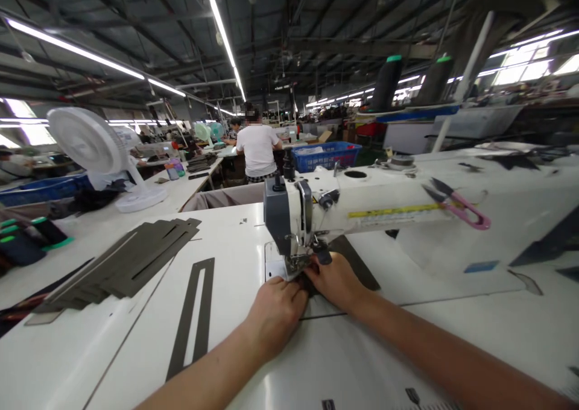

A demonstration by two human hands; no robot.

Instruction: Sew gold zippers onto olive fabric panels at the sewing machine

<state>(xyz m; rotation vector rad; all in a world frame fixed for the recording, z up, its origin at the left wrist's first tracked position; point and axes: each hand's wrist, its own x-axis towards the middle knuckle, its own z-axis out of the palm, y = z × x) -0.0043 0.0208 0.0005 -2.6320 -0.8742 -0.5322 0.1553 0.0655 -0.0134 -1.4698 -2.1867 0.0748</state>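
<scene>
My left hand [275, 316] and my right hand [335, 282] meet at the foot of a white industrial sewing machine [362, 208], pinching a dark grey fabric piece [355, 264] beside the presser foot [296, 262]. The fabric runs back under my right hand, and the needle area is partly hidden by my fingers. On the white sewing table [122, 350] to my left lies a stack of slotted dark grey strips [124, 259]. A single slotted strip [192, 316] lies nearer my left forearm. Pink-handled thread snips [461, 208] rest on the machine arm.
A white fan [88, 141] stands on the neighbouring table beside dark thread cones [27, 244]. Ahead, a co-worker in a white shirt [257, 151] sits near a blue plastic crate [325, 155]. Tall thread cones [386, 84] stand at the upper right.
</scene>
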